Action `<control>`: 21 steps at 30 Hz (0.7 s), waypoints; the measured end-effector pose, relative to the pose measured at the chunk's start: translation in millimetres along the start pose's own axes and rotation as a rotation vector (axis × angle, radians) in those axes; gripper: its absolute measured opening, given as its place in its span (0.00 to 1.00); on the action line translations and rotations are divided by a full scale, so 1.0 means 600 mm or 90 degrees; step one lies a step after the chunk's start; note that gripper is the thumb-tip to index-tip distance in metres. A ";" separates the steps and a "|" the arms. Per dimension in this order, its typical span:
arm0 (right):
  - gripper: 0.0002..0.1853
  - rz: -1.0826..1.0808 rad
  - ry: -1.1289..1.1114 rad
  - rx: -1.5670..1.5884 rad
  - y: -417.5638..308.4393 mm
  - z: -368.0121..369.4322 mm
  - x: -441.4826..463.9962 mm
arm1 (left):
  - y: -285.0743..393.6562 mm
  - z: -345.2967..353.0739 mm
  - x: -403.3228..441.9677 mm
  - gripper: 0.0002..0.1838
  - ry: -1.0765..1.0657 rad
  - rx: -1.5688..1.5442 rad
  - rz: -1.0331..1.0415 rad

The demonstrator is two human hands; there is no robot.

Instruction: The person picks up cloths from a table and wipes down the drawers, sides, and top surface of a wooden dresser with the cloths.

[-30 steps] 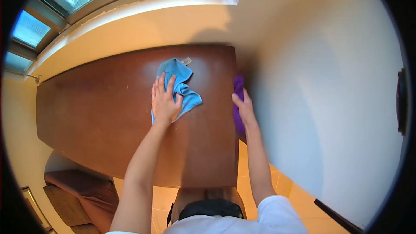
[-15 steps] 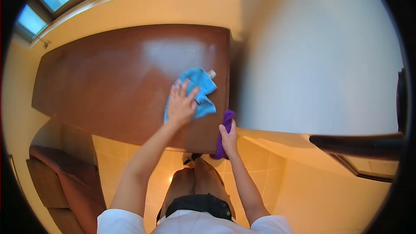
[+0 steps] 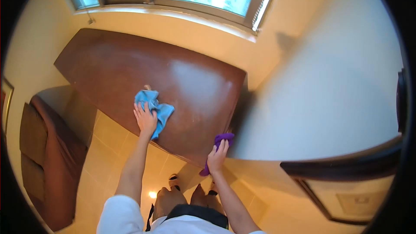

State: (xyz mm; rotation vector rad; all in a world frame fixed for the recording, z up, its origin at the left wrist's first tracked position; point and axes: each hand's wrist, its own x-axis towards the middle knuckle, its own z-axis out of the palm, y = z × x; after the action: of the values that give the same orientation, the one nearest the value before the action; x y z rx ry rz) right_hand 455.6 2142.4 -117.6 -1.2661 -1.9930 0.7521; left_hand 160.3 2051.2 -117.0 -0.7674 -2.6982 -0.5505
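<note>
From where I stand, the left hand [image 3: 146,122] is laid over a rumpled blue cloth [image 3: 163,112] on the desk [image 3: 201,89], fingers a little spread, seemingly bearing down rather than gripping. The cloth lies beneath the fingers and fans out beyond their tips and to the hand's right, a pale tag [image 3: 147,87] poking out at the far end. Sliding it would, I'd judge, call for weight through those fingers. Well to the right, the right hand [image 3: 216,159] has its fingers curled over a bunched purple cloth [image 3: 223,137] at the desk's near corner; that cloth shows past the fingertips and below the palm. Whether it's being squeezed hard, I can't tell.
</note>
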 end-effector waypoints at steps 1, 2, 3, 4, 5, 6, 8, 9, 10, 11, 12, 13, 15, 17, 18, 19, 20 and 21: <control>0.24 0.019 -0.017 -0.006 0.015 -0.004 0.001 | 0.024 0.019 0.009 0.26 0.017 0.026 -0.002; 0.24 0.000 -0.024 -0.001 0.007 -0.003 0.010 | 0.040 0.026 0.029 0.25 0.030 0.048 -0.002; 0.24 0.016 -0.033 -0.006 0.000 -0.006 0.005 | 0.059 0.032 0.028 0.24 0.004 -0.009 0.060; 0.24 0.033 -0.043 -0.010 0.008 -0.008 0.002 | 0.095 0.044 0.014 0.23 -0.021 -0.065 0.123; 0.25 0.016 -0.052 -0.016 0.016 -0.005 0.001 | 0.141 0.039 -0.027 0.23 -0.057 -0.123 0.181; 0.25 0.010 -0.071 -0.015 0.025 -0.002 -0.004 | 0.188 0.034 -0.068 0.23 -0.100 -0.184 0.235; 0.26 0.008 -0.045 0.001 0.038 0.008 -0.003 | 0.266 0.005 -0.163 0.23 -0.147 -0.240 0.387; 0.27 0.000 -0.032 0.050 0.029 0.005 -0.003 | 0.290 -0.014 -0.202 0.23 -0.170 -0.254 0.376; 0.27 0.062 -0.066 0.105 0.010 -0.010 0.000 | 0.299 -0.035 -0.224 0.23 -0.194 -0.270 0.364; 0.27 0.044 -0.065 0.072 0.024 -0.002 -0.002 | 0.283 -0.040 -0.224 0.23 -0.187 -0.259 0.352; 0.27 0.026 -0.060 0.040 0.039 0.004 -0.003 | 0.264 -0.044 -0.219 0.23 -0.196 -0.278 0.349; 0.27 0.018 -0.069 0.045 0.040 0.004 -0.001 | 0.243 -0.047 -0.215 0.23 -0.206 -0.300 0.346; 0.27 0.029 -0.079 0.053 0.043 0.000 0.000 | 0.174 -0.037 -0.183 0.24 -0.140 -0.255 0.293; 0.27 0.014 -0.086 0.040 0.054 -0.001 -0.001 | 0.082 -0.030 -0.129 0.24 -0.048 -0.175 0.220; 0.27 0.003 -0.087 0.028 0.058 0.002 -0.002 | 0.029 -0.032 -0.100 0.24 -0.021 -0.134 0.190; 0.27 0.009 -0.099 0.035 0.053 -0.003 -0.001 | -0.023 -0.037 -0.069 0.23 -0.017 -0.124 0.135; 0.27 0.011 -0.102 0.034 0.048 -0.008 0.001 | -0.076 -0.040 -0.039 0.22 -0.013 -0.114 0.082; 0.27 0.019 -0.112 0.010 0.042 -0.011 0.002 | -0.140 -0.035 -0.005 0.22 0.007 -0.083 0.051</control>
State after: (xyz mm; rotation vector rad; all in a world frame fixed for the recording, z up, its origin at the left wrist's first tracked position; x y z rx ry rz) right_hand 474.3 2153.4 -132.0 -1.2597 -2.1062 0.9201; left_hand 120.0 1974.8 -122.9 -0.8996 -2.6289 -0.7138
